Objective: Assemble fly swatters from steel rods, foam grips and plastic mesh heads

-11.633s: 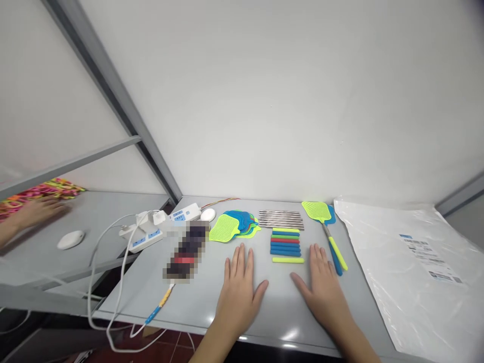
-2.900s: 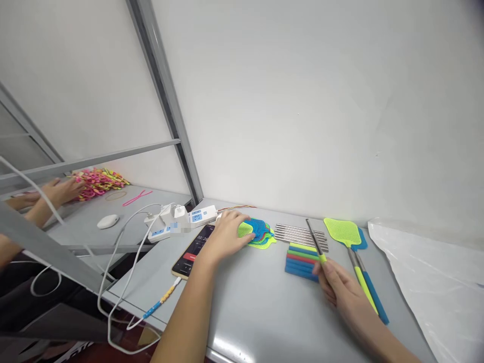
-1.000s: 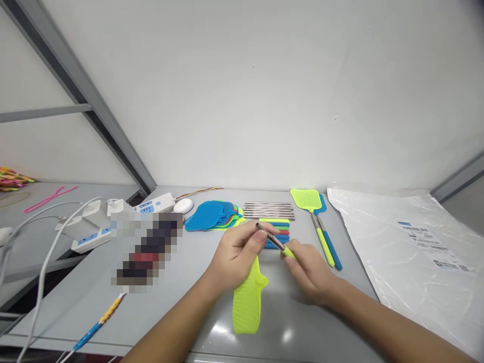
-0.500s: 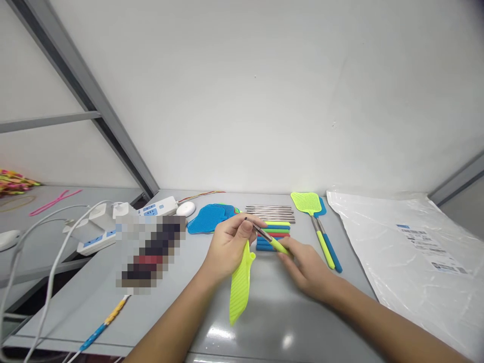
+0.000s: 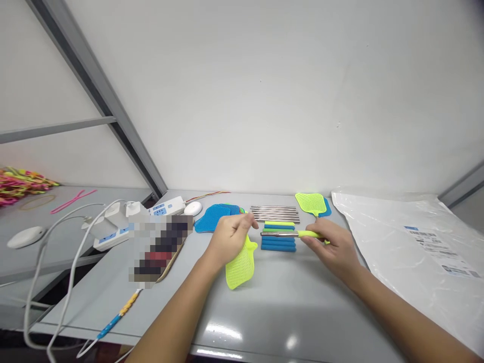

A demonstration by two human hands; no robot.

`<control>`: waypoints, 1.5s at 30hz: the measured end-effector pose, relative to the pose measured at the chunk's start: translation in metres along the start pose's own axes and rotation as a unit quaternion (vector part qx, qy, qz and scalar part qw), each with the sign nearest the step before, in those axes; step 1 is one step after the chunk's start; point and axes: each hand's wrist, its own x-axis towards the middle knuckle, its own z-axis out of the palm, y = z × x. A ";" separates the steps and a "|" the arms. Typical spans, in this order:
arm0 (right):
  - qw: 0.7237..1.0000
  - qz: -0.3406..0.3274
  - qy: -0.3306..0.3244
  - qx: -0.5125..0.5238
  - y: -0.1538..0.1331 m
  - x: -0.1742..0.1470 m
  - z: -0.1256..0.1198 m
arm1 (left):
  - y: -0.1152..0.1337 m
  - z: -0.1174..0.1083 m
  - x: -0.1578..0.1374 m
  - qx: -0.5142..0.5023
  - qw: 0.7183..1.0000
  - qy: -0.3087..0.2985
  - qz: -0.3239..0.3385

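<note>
My left hand [image 5: 229, 241] is closed on a yellow-green fly swatter head [image 5: 241, 269], which hangs below my fingers with its socket toward the right. My right hand [image 5: 336, 248] grips the yellow-green handle [image 5: 308, 233] of a metal rod [image 5: 279, 234]. The rod points left toward my left fingers, apart from the swatter head. Beneath it lie several coloured handle sleeves [image 5: 278, 246], mostly blue. Behind them is a row of bare metal rods [image 5: 275, 213]. Blue swatter heads [image 5: 212, 219] lie left of the rods, partly behind my left hand.
A yellow-green swatter [image 5: 312, 202] overlaps a blue one [image 5: 327, 206] at the back right. A white plastic package [image 5: 401, 252] covers the right side. Power strips [image 5: 166, 206], a white round disc [image 5: 193, 208], a pixelated object [image 5: 162, 252] and white cables [image 5: 71, 282] occupy the left.
My right hand has drawn the rod and handle rightward, away from my left hand, and the rod is now nearly level. The swatter head has turned its perforated face toward me.
</note>
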 end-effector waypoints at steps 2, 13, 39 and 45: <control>1.000 -0.007 0.007 -0.020 0.002 0.002 -0.001 | -0.001 0.000 0.001 0.092 0.994 -0.059 0.017; 0.995 -0.029 -0.002 -0.095 0.018 0.005 -0.005 | -0.008 0.011 -0.001 0.276 0.940 -0.201 -0.005; 0.974 -0.039 -0.148 -0.167 0.024 0.005 -0.005 | -0.007 -0.006 -0.001 0.177 0.960 -0.216 -0.010; 0.964 -0.024 -0.203 -0.170 0.024 0.004 -0.005 | -0.017 -0.035 -0.005 0.179 0.942 -0.262 -0.108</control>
